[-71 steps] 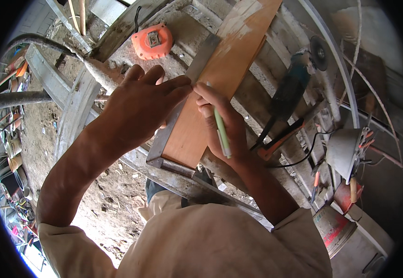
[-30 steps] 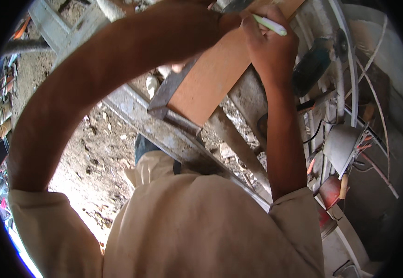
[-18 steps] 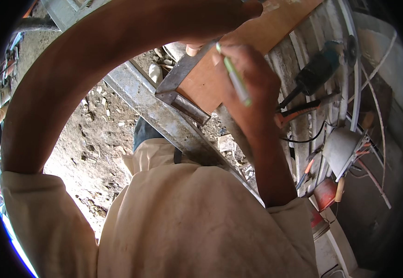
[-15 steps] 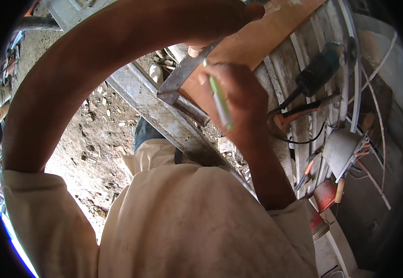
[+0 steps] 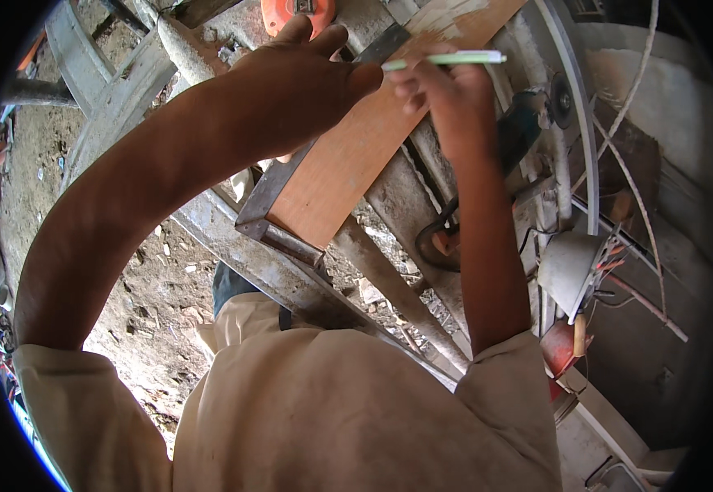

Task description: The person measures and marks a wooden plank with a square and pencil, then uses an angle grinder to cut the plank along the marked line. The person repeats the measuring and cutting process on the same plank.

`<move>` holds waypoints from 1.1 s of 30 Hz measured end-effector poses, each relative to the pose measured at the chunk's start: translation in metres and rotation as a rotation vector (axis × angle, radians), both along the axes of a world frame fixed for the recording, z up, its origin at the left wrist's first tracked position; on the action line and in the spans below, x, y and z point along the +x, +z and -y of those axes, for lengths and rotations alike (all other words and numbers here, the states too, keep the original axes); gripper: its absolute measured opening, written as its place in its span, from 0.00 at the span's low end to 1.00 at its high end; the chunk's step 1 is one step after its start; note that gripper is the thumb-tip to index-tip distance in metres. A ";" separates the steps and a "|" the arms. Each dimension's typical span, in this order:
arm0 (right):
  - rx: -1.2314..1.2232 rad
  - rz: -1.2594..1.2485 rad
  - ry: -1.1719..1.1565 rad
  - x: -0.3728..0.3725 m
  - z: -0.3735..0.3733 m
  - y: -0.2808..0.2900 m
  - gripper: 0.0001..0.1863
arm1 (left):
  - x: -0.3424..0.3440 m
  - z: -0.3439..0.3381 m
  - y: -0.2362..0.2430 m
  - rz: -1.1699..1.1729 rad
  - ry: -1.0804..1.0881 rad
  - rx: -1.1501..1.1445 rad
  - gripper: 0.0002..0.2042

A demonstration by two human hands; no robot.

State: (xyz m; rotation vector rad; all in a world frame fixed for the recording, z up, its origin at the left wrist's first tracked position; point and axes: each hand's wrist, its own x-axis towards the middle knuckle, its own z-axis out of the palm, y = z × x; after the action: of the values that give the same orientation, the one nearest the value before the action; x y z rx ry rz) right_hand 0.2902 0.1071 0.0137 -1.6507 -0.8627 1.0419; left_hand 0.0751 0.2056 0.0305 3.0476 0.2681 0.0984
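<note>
My left hand (image 5: 303,86) arches over a metal square (image 5: 278,184), gripping its long edge against a wooden board (image 5: 332,172), fingers bent, with its palm side hidden. The square's short arm lies across the board's near end. My right hand (image 5: 446,94) holds a pale green pen (image 5: 467,57) almost horizontally over the board, just right of my left fingers. An orange tape measure (image 5: 281,18) lies beyond my left hand at the top.
A weathered metal frame (image 5: 225,234) supports the work over rubble-strewn ground. An angle grinder (image 5: 520,131) lies right of the board, with a black cable below it. A grey pan (image 5: 565,271), red container (image 5: 557,348) and bent rods (image 5: 631,164) crowd the right side.
My right hand has risen toward the board's far part, and the pen has tipped from steep to nearly horizontal. My left hand has shifted slightly down-left, and the tape measure shows again.
</note>
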 end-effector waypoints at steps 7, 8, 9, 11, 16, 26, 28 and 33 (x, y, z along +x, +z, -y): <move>0.375 0.699 -0.196 0.026 -0.007 0.010 0.13 | -0.002 -0.004 0.004 -0.027 -0.040 -0.012 0.42; 0.436 0.767 -0.207 0.013 0.009 0.018 0.13 | -0.009 -0.003 0.007 0.006 -0.008 -0.063 0.42; 0.501 0.832 -0.224 -0.006 0.025 0.021 0.13 | -0.020 -0.001 0.005 0.034 0.024 -0.105 0.43; 0.367 0.753 -0.199 -0.053 0.068 0.031 0.13 | -0.039 0.007 -0.003 0.127 0.222 -0.321 0.34; 0.237 0.754 -0.093 -0.144 0.157 0.018 0.23 | -0.049 0.042 -0.008 0.137 0.420 -0.467 0.22; 0.432 0.631 -0.106 -0.204 0.189 0.035 0.40 | -0.082 0.080 0.052 0.299 0.646 -1.012 0.11; 0.426 0.528 -0.196 -0.203 0.198 0.066 0.43 | -0.083 0.105 0.080 0.307 0.574 -0.992 0.10; 0.196 0.152 -0.342 -0.191 0.220 0.094 0.37 | -0.032 0.180 0.110 0.246 0.425 -1.206 0.07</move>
State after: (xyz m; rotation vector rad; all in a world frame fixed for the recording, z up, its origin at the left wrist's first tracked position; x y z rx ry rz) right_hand 0.0995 -0.1128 0.1074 -1.6522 -0.7221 0.5849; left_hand 0.0433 0.0256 0.1408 1.7374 0.6501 0.2289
